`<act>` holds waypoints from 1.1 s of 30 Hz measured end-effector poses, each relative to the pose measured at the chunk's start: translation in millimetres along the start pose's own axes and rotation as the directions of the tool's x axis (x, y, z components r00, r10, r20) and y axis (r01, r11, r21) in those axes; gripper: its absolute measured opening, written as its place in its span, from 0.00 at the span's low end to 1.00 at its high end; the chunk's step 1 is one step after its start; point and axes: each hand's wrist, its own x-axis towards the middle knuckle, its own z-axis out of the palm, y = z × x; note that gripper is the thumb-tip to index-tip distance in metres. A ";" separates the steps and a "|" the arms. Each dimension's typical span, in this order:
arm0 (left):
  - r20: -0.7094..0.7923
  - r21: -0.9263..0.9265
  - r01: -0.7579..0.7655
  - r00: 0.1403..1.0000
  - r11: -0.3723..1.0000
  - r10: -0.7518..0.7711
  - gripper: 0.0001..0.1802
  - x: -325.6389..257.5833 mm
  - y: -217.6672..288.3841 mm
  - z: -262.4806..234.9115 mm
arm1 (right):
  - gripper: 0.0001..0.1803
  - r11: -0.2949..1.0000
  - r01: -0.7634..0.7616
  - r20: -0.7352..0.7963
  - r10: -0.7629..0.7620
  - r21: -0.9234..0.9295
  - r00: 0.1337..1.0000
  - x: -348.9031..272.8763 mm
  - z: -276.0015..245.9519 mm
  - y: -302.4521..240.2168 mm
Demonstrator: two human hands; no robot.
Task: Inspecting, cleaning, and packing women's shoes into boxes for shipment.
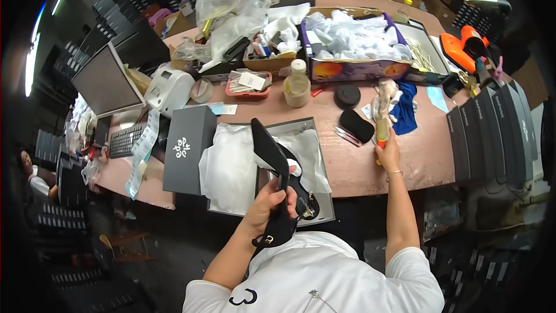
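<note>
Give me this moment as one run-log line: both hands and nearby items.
left hand: holding black buckled shoe | right hand: gripping yellow-headed brush | nearby: open shoebox, white tissue paper, blue cloth

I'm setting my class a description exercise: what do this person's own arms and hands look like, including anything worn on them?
The white sleeves are short, leaving the forearms bare. The left hand and right hand are both ungloved. A thin bracelet shows at the right wrist.

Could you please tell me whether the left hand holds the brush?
No, the right hand holds the brush, while the left hand grips a black shoe.
</note>
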 end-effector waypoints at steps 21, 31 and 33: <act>0.173 -0.277 0.382 0.922 0.881 -0.346 0.31 11.0 -20.5 -30.4 | 0.22 0.842 0.465 0.005 -0.484 0.272 0.875 -38.3 -73.7 -126.8; -0.160 0.423 0.400 0.916 0.813 -0.368 0.15 -21.8 4.1 7.5 | 0.09 0.464 0.862 0.392 -0.769 -0.204 0.506 -58.8 -133.7 -209.6; -0.168 0.490 0.407 0.912 0.771 -0.374 0.18 -23.8 0.1 -4.0 | 0.13 0.312 0.947 0.585 -0.755 -0.075 0.295 -70.4 -135.0 -237.6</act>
